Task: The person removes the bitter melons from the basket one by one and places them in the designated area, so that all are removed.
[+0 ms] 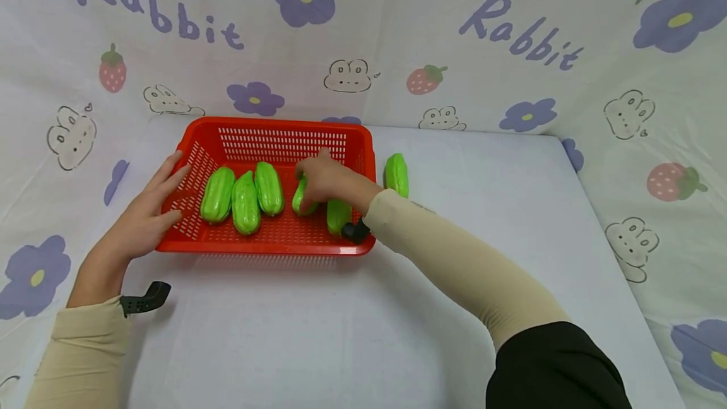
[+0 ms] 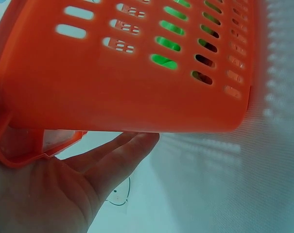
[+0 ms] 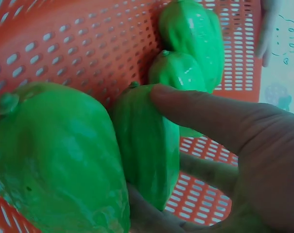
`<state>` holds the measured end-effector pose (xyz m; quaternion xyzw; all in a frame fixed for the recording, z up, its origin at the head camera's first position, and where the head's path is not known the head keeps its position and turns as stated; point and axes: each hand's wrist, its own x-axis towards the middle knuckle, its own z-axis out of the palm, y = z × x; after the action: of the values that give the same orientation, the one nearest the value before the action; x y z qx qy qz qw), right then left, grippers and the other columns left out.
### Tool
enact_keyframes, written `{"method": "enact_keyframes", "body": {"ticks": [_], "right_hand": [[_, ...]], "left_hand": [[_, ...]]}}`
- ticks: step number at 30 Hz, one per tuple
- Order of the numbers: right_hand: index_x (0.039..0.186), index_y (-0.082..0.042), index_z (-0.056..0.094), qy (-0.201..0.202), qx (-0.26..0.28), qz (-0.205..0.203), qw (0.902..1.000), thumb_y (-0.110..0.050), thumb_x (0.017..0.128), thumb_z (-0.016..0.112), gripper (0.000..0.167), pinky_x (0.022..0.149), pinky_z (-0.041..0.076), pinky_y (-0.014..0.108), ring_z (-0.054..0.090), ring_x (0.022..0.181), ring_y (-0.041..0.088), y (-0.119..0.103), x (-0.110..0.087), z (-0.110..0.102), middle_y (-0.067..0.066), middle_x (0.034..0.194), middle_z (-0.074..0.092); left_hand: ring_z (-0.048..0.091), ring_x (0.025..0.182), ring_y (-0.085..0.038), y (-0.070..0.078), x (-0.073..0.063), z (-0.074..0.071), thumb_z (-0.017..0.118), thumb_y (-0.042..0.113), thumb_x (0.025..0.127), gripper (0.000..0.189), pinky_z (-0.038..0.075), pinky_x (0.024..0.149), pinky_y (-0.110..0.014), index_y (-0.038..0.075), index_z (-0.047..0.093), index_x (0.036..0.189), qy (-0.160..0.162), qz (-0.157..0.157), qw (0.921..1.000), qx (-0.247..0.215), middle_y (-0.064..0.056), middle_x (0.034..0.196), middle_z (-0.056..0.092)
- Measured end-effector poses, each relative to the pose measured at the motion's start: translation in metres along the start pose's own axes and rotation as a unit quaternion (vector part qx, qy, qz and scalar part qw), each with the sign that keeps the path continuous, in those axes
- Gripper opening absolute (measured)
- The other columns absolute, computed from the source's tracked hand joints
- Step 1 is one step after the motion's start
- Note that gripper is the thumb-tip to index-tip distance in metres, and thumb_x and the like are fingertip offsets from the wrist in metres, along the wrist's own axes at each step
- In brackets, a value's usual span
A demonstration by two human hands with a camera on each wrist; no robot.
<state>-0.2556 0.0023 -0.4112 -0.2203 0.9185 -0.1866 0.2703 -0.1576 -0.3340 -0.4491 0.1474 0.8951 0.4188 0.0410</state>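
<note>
A red plastic basket (image 1: 267, 248) with slotted walls stands on the table, holding several glossy green ridged fruits that look like papayas. My right hand (image 1: 326, 180) reaches into its right half and grips one green ridged fruit (image 3: 144, 145), thumb on one side and fingers on the other. Close beside that one lies another green fruit (image 3: 59, 160), at the basket's right end. Three more, including a long green fruit (image 1: 246, 204), lie together in the left half. My left hand (image 1: 142, 219) rests against the basket's left end, its fingers extended along the outer wall (image 2: 112, 102).
One green fruit (image 1: 396, 174) lies on the white table (image 1: 483, 194) just outside the basket's right end. Behind the table hangs a white cloth (image 1: 386, 17) printed with rabbits, flowers and strawberries. A black wrist camera (image 1: 354, 231) on the right arm hangs over the basket's front rim.
</note>
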Motion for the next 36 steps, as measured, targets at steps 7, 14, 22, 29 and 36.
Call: {"method": "enact_keyframes", "body": {"ticks": [7,14,22,29,36], "right_hand": [[0.144,-0.007,0.067,0.007,0.004,-0.006,1.0,-0.022,0.084,0.094,0.067,0.083,0.055,0.029,0.041,0.119,0.023,-0.002,0.001,0.001,0.006,0.118,0.062],[0.143,-0.007,0.068,0.009,0.008,-0.008,0.9999,-0.021,0.084,0.094,0.067,0.082,0.054,0.029,0.042,0.119,0.024,-0.002,0.001,0.0,0.006,0.118,0.062],[0.141,-0.008,0.07,0.024,0.019,-0.017,0.9994,-0.021,0.082,0.095,0.066,0.08,0.055,0.029,0.043,0.116,0.023,-0.002,-0.001,-0.002,0.007,0.118,0.058],[0.145,-0.01,0.068,0.033,0.028,-0.019,0.9989,-0.02,0.082,0.094,0.069,0.08,0.057,0.029,0.042,0.12,0.023,-0.002,-0.008,-0.011,0.008,0.123,0.056],[0.144,-0.012,0.069,0.047,0.026,-0.025,0.9982,-0.021,0.082,0.094,0.068,0.084,0.057,0.03,0.041,0.124,0.024,0.0,-0.015,-0.016,0.006,0.121,0.062]], "left_hand": [[-0.001,0.166,-0.037,-0.001,0.0,0.0,0.053,-0.014,0.094,0.083,0.02,0.12,-0.079,-0.001,0.023,0.17,0.002,-0.003,1.0,0.005,-0.005,0.183,-0.002],[0.0,0.166,-0.036,-0.003,0.0,-0.001,0.053,-0.014,0.094,0.083,0.021,0.12,-0.078,-0.001,0.023,0.17,0.003,-0.002,1.0,0.006,-0.005,0.183,-0.001],[0.0,0.166,-0.037,-0.005,0.001,-0.001,0.053,-0.013,0.095,0.082,0.018,0.122,-0.077,-0.002,0.023,0.17,0.0,0.007,1.0,0.002,-0.006,0.183,-0.001],[0.0,0.166,-0.039,-0.005,0.001,-0.001,0.053,-0.014,0.094,0.082,0.019,0.121,-0.079,-0.002,0.023,0.17,-0.001,0.003,1.0,0.006,-0.006,0.183,-0.002],[0.0,0.166,-0.041,-0.004,0.001,0.0,0.053,-0.013,0.095,0.083,0.025,0.116,-0.081,-0.001,0.022,0.171,-0.006,-0.009,0.9999,0.012,-0.006,0.183,-0.003]]}}
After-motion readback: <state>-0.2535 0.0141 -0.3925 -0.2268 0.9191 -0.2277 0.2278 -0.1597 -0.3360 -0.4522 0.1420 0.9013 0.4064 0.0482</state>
